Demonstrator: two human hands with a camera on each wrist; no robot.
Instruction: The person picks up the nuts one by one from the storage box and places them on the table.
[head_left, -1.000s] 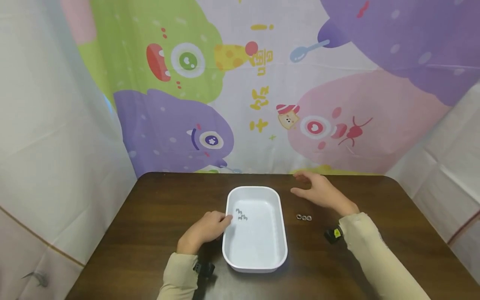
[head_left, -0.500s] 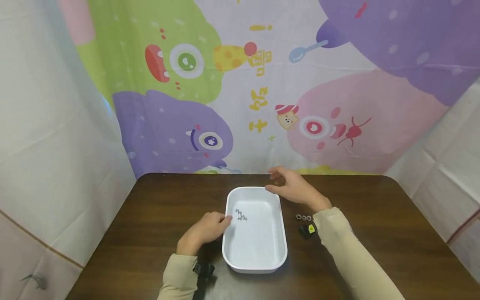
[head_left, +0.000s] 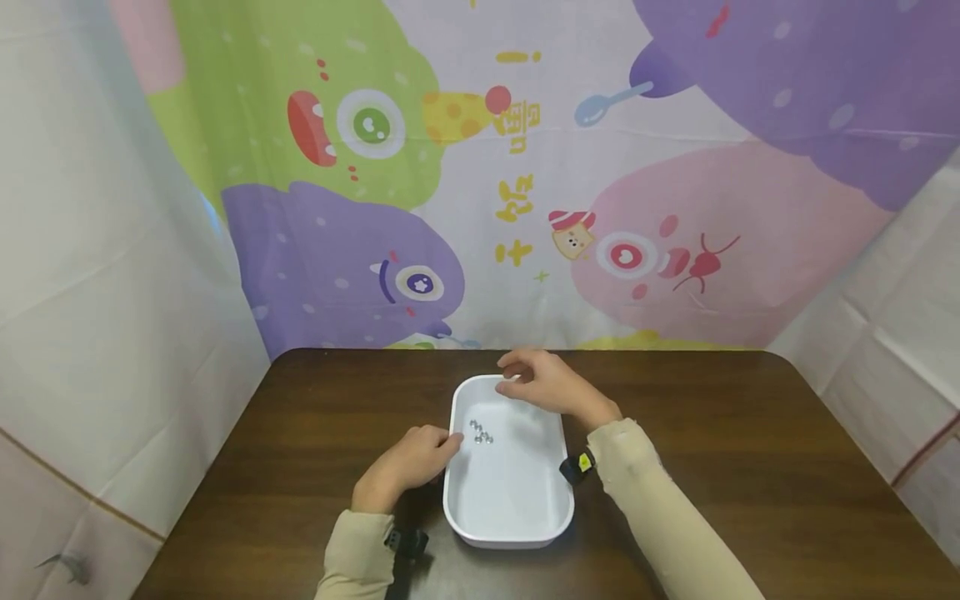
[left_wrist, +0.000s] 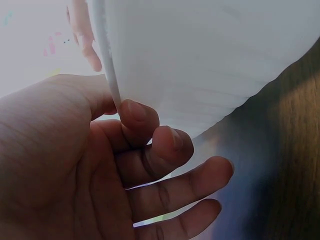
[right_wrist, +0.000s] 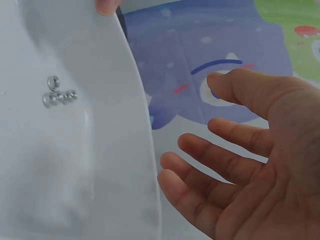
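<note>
A white rectangular tray stands on the table, with several small shiny metal nuts near its left side. My left hand pinches the tray's left rim; in the left wrist view its thumb is inside the wall and its fingers curl loosely against the outside. Over the tray's far right corner hovers my right hand, fingers spread and lightly bent. Nothing shows between those fingers in the right wrist view, where the nuts appear in a small cluster.
The dark wooden table ends at a printed curtain behind the tray. White cloth hangs at both sides. A small black wrist camera on the right arm overlaps the tray's right rim.
My right hand has moved left from beyond the tray's right side to above its far end. Three nuts on the table are now hidden behind the right forearm. My left hand stays put.
</note>
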